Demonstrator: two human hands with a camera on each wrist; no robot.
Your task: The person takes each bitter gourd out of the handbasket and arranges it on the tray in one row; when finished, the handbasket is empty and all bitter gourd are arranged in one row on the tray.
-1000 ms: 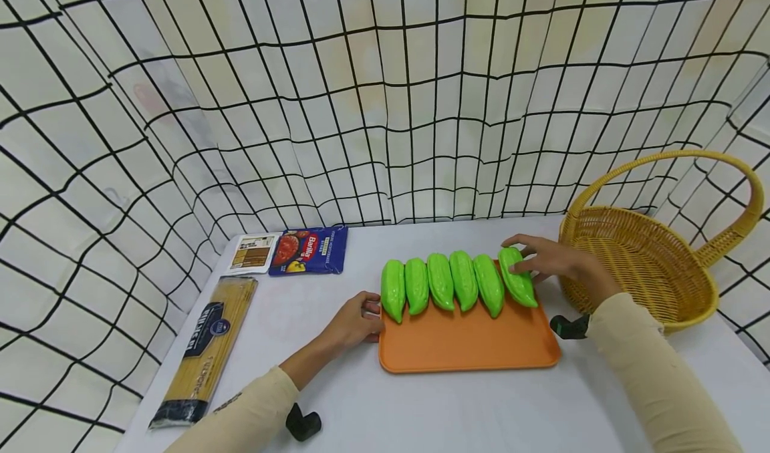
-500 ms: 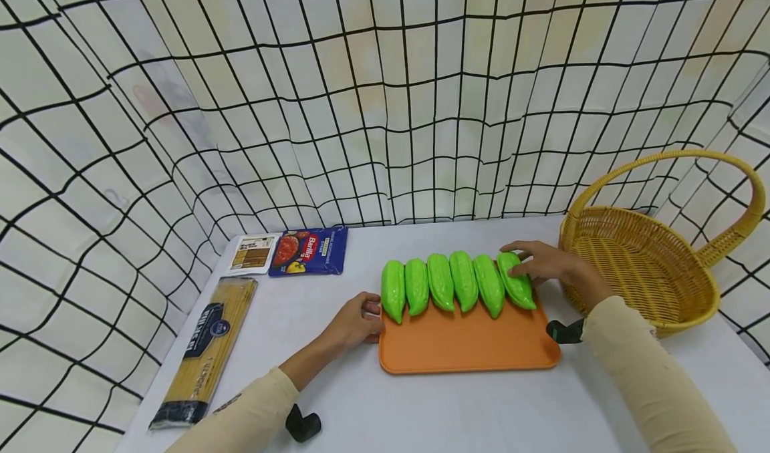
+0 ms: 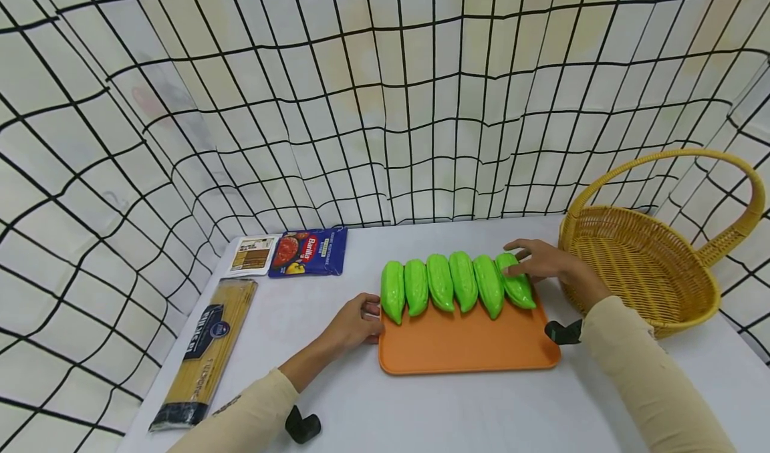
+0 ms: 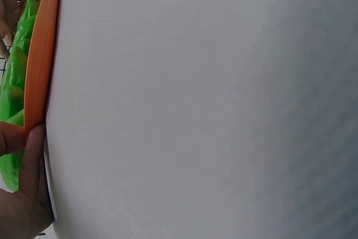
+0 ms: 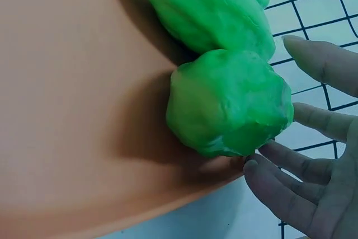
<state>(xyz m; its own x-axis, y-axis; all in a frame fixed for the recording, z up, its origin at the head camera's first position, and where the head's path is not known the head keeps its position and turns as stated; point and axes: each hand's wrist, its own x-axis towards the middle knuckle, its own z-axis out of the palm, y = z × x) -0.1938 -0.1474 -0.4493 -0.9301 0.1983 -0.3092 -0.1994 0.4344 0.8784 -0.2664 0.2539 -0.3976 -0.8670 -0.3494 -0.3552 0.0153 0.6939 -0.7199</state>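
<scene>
Several glossy green, pod-shaped vegetables with pointed ends lie side by side along the far half of an orange tray [image 3: 469,346]. At the tray's left edge, my left hand [image 3: 353,323] pinches the rim [image 4: 40,65], thumb on top and fingers at the outer side, as the left wrist view shows. My right hand [image 3: 544,260] is at the far end of the rightmost green vegetable [image 3: 519,292]. In the right wrist view its fingers are spread beside that vegetable [image 5: 229,104], with the thumb [image 5: 321,62] apart from it and one fingertip at its side.
A yellow wicker basket [image 3: 692,316] with a tall handle stands right of the tray. On the left lie a spaghetti pack [image 3: 207,353], a blue Barilla pouch [image 3: 308,252] and a white-brown packet [image 3: 252,256]. Black-grid netting [image 3: 421,105] encloses the table.
The rightmost green vegetable has shifted slightly left and settled against its neighbour. My right hand's fingers have loosened from it. The left hand keeps its place at the tray.
</scene>
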